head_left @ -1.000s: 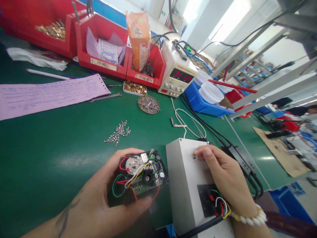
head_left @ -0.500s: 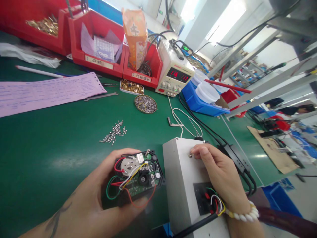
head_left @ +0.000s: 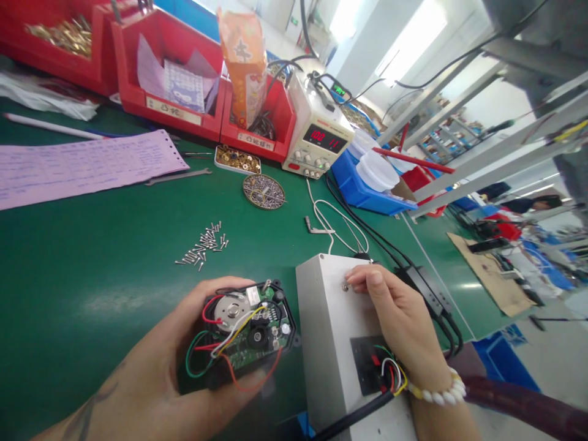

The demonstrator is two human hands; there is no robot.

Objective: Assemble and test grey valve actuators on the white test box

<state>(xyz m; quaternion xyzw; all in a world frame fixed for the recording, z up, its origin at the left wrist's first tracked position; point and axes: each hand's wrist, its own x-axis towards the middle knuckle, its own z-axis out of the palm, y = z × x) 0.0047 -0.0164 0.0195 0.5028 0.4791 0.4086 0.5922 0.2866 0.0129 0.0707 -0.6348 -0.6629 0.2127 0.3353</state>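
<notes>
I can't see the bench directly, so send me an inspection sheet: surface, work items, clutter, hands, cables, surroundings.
Surface: green tabletop, reflecting light.
Work items: wired circuit-board assembly; grey box.
Clutter: loose screws, open-ended wrench, pink written sheet.
Hands: left hand grips the assembly; right hand is at the box's small metal fitting, contact unclear.
Cables: white cable looped beyond the box; thick black cable crossing its near end.
Surroundings: red bins and lit power supply behind.

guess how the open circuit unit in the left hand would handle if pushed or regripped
The open circuit unit would probably feel stiff, since its black housing looks rigid. Its looped wires look thin, so they may flop or snag. The exposed green board could be fragile if knocked.
</notes>
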